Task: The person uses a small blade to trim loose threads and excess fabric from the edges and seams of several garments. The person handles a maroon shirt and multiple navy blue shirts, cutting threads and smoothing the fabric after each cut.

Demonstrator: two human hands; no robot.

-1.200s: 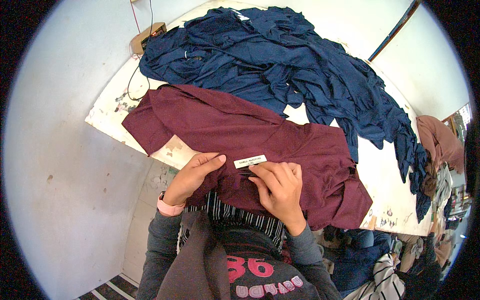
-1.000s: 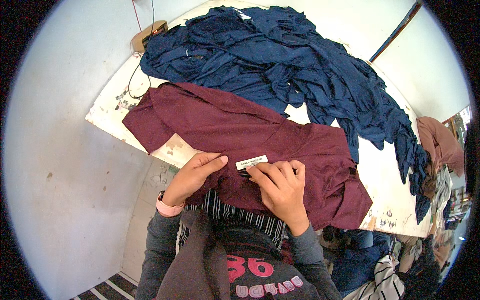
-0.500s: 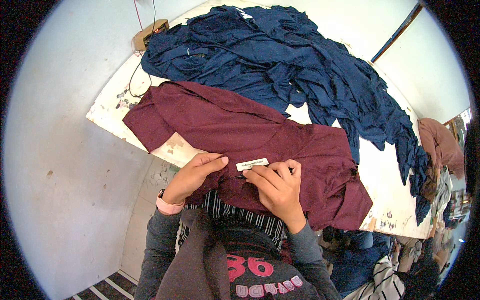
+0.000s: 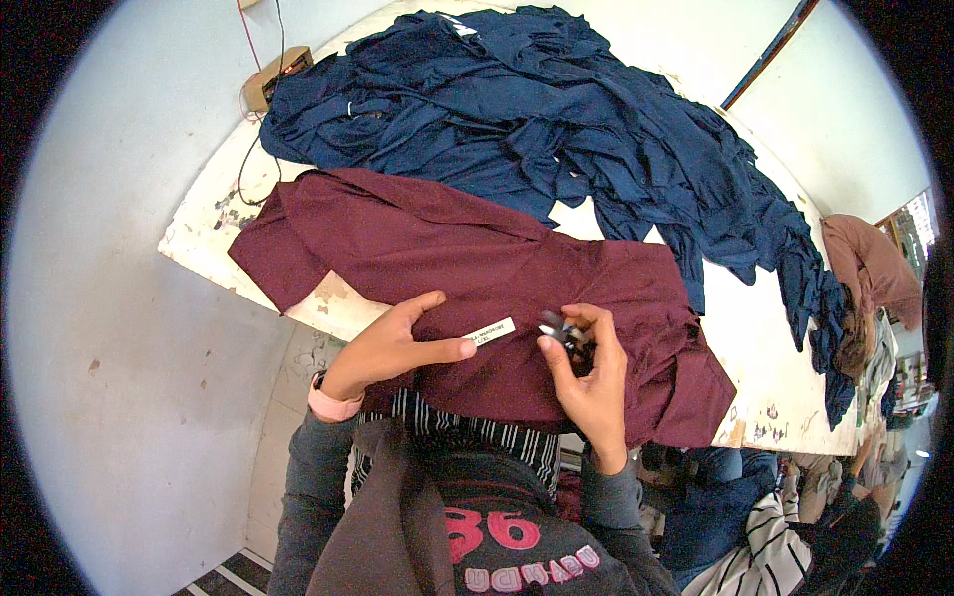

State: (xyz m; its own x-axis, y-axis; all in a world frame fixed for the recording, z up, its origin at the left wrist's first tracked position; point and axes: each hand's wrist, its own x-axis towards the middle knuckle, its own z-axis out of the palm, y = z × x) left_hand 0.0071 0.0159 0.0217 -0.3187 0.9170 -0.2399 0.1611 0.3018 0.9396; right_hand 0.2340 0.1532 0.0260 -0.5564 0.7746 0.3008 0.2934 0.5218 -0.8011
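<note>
A maroon garment [image 4: 437,233] is spread over the near side of the table, its front edge hanging toward my lap. On it lies a small white label [image 4: 496,330], tilted up to the right. My left hand [image 4: 383,350] rests on the cloth with thumb and forefinger apart, the thumb tip at the label's left end. To the right, my right hand [image 4: 596,382] is raised just over the garment, closed around small dark thread snips [image 4: 566,334]. Motion blurs the snips, and the fingers partly cover them.
Navy garments [image 4: 477,99] are heaped across the far side of the white table [image 4: 750,338]. A brown box with wires [image 4: 277,79] sits at the far left corner, beside the wall [image 4: 119,268]. Brown fabric [image 4: 867,268] hangs at right; people in striped clothing [image 4: 760,551] are at lower right.
My right hand has lifted the snips off the label and moved right. My left thumb has shifted onto the label's left end, and the label now lies more tilted.
</note>
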